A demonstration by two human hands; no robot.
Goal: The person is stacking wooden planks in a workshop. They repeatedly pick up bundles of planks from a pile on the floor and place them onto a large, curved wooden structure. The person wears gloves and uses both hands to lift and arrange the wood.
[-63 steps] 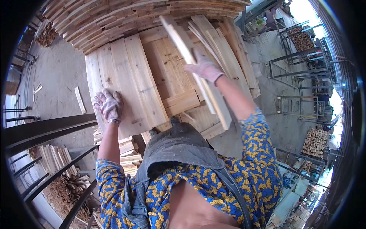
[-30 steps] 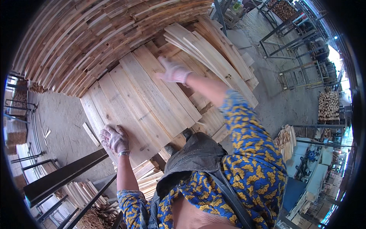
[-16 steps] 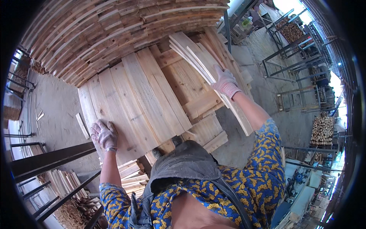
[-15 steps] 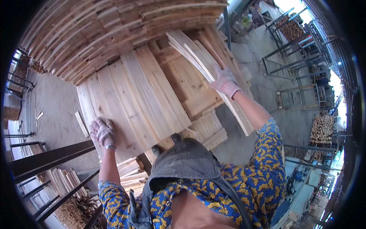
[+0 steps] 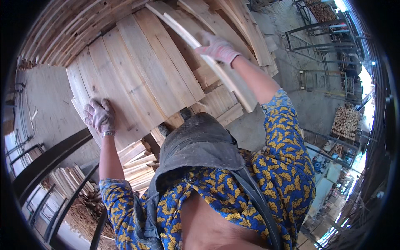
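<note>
Side by side before me lies a row of pale wooden boards (image 5: 131,79), their ends toward my body. My left hand (image 5: 100,116), in a dusty knit glove, rests flat on the row's left edge with its fingers apart. My right hand (image 5: 218,50), gloved too and slightly blurred, grips a long narrow wooden board (image 5: 235,85). That board slants over the right side of the row, its far end near the stack and its near end raised toward me. The fingertips under it are hidden. Beyond this hand, another loose board (image 5: 214,23) lies on other planks.
A tall stack of boards (image 5: 71,31) rises at the far left. Lower planks (image 5: 218,102) show below the row. A dark metal bar (image 5: 50,156) crosses at the left, near a pile of wood strips (image 5: 137,162). Metal racks (image 5: 316,46) stand at the right.
My right hand has moved left with a board, bringing it closer to the row. Another board now lies apart to its right. My left hand stays on the row's edge. The view has shifted.
</note>
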